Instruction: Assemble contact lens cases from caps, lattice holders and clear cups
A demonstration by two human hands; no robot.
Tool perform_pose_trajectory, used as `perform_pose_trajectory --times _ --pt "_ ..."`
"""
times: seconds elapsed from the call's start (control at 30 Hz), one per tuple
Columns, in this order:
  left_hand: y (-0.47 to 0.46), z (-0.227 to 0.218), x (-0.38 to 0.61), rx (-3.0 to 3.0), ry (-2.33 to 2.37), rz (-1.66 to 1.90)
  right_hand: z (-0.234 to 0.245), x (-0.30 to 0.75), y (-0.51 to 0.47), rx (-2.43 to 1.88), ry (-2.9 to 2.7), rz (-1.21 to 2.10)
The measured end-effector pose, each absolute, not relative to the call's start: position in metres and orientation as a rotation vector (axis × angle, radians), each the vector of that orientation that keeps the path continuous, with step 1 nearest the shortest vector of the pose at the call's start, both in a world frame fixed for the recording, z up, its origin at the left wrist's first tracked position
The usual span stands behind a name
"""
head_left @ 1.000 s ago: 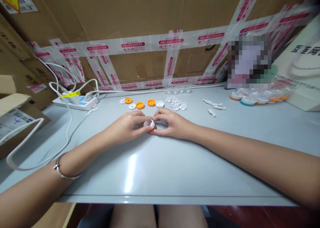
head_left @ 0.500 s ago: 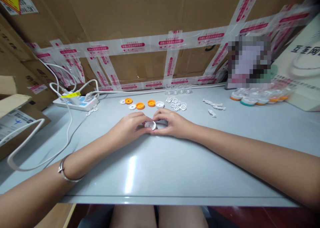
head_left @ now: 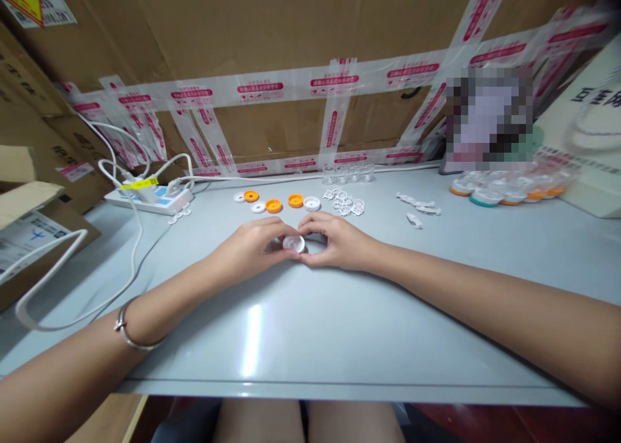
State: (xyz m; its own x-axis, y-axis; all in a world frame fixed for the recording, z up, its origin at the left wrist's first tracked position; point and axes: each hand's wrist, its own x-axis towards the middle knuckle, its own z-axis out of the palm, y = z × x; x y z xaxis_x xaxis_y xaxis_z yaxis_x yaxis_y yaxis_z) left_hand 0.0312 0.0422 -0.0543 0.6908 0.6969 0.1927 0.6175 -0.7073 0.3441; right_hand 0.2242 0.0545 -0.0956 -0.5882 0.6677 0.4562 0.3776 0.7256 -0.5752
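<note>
Both of my hands meet at the middle of the grey table [head_left: 310, 326]. My left hand [head_left: 252, 248] and my right hand [head_left: 334, 241] pinch a small white round cap [head_left: 294, 243] between their fingertips, just above the tabletop. Fingers of both hands are curled around it. Behind the hands lie loose orange discs [head_left: 273, 205] and white discs [head_left: 311, 203], then a heap of small white ring-shaped parts [head_left: 345, 203]. A silver bangle [head_left: 127, 326] circles my left wrist.
A white power strip [head_left: 150, 198] with cables sits at the back left. Small clear cups [head_left: 347, 172] stand by the taped cardboard wall. Finished capped pieces [head_left: 504, 189] cluster at the back right beside a white box [head_left: 592, 132]. White plastic bits [head_left: 418, 209] lie right of centre.
The orange part seen under the white cap a second ago is no longer visible. The cap now sits lower between my fingertips. Hands stayed in place.
</note>
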Motion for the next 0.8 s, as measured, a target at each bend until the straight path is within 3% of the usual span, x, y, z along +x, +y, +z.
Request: perform_pose_trajectory --times 0.8 --pt "0.0470 -0.0601 0.0255 2.568 0.926 0.460 -0.0954 0.2273 0.0568 -0.875 -2.225 0.634"
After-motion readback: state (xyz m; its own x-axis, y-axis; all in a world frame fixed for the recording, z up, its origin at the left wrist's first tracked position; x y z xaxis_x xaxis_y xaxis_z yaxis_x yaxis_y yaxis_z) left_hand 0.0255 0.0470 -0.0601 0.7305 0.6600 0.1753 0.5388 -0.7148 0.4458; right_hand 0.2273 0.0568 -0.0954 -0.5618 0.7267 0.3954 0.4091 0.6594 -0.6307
